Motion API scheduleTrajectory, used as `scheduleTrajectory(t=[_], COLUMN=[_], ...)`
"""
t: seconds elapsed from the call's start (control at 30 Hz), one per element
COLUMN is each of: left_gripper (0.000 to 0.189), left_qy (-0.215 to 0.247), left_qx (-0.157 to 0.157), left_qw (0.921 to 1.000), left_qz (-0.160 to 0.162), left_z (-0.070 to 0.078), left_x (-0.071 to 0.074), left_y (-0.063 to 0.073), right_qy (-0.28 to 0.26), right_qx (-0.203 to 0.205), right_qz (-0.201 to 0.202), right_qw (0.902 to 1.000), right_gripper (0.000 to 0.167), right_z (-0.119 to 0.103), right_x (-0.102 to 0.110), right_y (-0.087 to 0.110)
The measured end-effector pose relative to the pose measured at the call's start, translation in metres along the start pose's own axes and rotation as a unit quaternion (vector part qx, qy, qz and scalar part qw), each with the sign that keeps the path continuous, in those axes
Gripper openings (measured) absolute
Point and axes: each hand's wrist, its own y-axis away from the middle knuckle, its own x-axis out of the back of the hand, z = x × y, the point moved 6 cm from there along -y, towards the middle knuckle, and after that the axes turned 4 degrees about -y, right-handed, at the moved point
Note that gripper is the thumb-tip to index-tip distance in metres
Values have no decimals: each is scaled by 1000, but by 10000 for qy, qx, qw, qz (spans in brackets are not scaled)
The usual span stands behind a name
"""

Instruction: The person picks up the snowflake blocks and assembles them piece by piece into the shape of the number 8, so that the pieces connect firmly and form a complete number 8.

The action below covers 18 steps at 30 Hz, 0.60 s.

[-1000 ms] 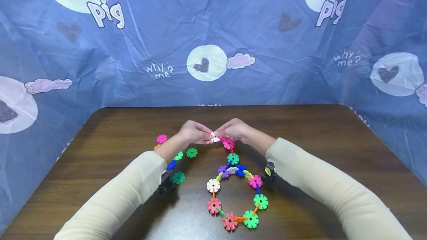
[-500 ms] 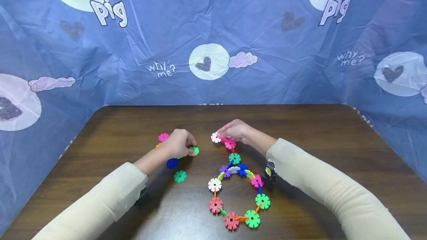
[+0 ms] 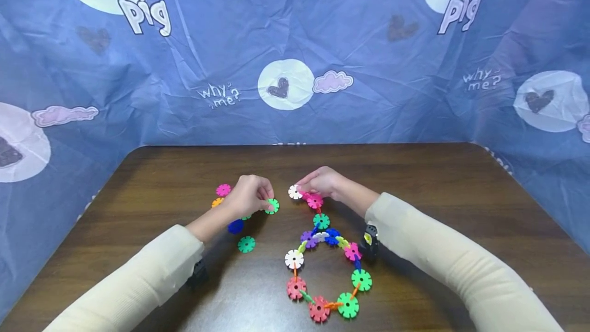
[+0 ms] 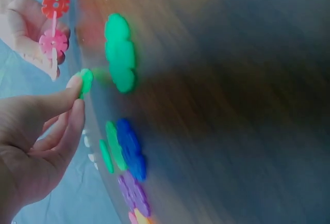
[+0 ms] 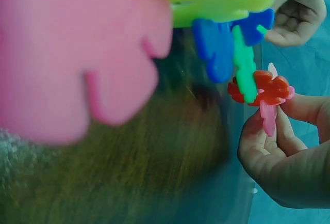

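Observation:
Between the thumb and fingers of my left hand (image 3: 246, 196) is a green notched snowflake disc (image 3: 273, 206); the left wrist view shows the same disc (image 4: 86, 82) pinched at its edge, raised off the table. My right hand (image 3: 326, 181) grips the far end of a chain of interlocked discs, close to a white disc (image 3: 295, 192) and a pink disc (image 3: 315, 201). From there the chain runs through a teal disc (image 3: 321, 221) to a closed ring of discs, which includes a green disc (image 3: 361, 280). In the right wrist view, the fingers hold a pink disc (image 5: 268, 118) below a red one.
Loose discs lie left of the chain on the brown table (image 3: 175, 209): pink (image 3: 223, 189), orange (image 3: 217, 202), blue (image 3: 236, 226) and green (image 3: 246, 244). My left forearm partly covers this group. A blue printed cloth (image 3: 221, 55) hangs behind the table.
My left hand has let go of the white disc, moved left to the loose discs and picked up a green one, which has shifted slightly right. My right hand stays on the chain end.

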Motion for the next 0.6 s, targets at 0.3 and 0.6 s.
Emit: scheduleTrajectory(t=[0.3,0.6], left_gripper=[8,9], left_qy=[-39,-15], left_qx=[-128,167], left_qw=[9987,9982], left_qz=[495,570], left_z=[12,11], left_x=[0,1], left_y=[-9,-16], right_qy=[49,-29], right_qx=[-77,-102], right_qz=[51,89], right_qw=[9999,9999], right_gripper=[31,30], right_z=[1,0], right_x=[1,-1], right_y=[1,-1])
